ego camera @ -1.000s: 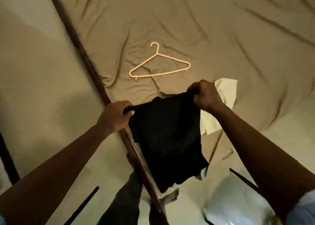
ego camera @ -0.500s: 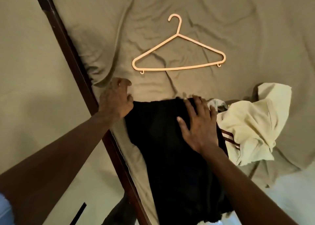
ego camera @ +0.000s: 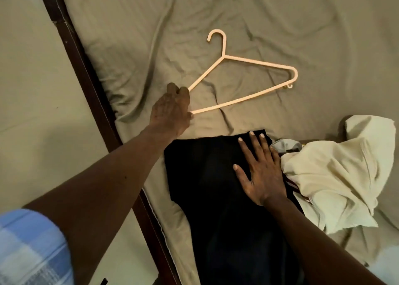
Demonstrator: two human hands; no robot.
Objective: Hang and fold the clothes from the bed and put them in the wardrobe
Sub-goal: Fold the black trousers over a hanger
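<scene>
The bed (ego camera: 237,15) is filling most of the view, its olive sheet lying wrinkled, with a dark wooden frame (ego camera: 82,64) running along its left edge. It is carrying everything here. A black garment (ego camera: 205,198) is lying flat near the bed's near edge and reaching down out of view. Just to its right a cream garment (ego camera: 334,176) is sitting crumpled, touching the black one, with a bit of grey cloth (ego camera: 285,144) poking out between them.

The left arm is stretching forward across the frame, a blue checked sleeve (ego camera: 28,248) showing at the shoulder. The left hand (ego camera: 170,112) is curling its fingers round the left corner of a pale plastic hanger (ego camera: 259,62), gripping it where the shoulder bar and bottom bar meet. The hanger is lying on the sheet beyond the black garment, its hook pointing away from the person.

The right hand (ego camera: 261,172) is resting palm down on the upper right part of the black garment, fingers straight and spread, pressing the cloth and gripping nothing.
</scene>
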